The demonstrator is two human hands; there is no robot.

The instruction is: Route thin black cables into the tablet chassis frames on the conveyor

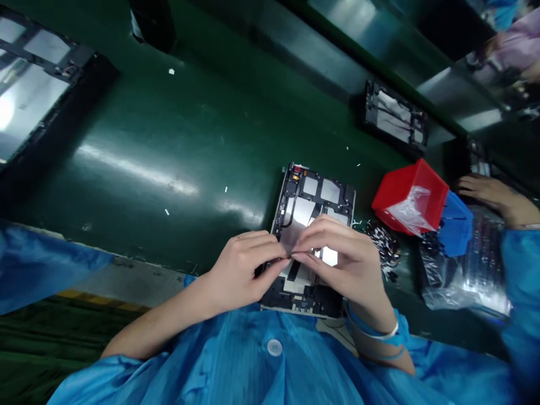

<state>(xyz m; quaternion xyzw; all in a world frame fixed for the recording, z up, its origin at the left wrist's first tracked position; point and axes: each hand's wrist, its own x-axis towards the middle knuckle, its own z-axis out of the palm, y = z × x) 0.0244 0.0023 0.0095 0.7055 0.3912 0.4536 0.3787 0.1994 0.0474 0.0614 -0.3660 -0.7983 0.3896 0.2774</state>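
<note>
An opened device frame (310, 185) with silver plates, black parts and cables lies on the green bench in front of me. Over its lower middle, my left hand (255, 264) and my right hand (341, 256) meet, fingertips almost touching. Both hands are closed in a pinch, thumb against forefinger. Whatever is between the fingertips is too small to make out. Beside my right hand lies a pile of small black and white pieces (385, 244).
A red bin (396, 194) with clear plastic and a blue bin (458, 225) stand at the right, near plastic-wrapped parts (485, 264). Another person's hand (485, 191) is beyond them. More device units lie at the back right (394, 115) and far left (34, 84).
</note>
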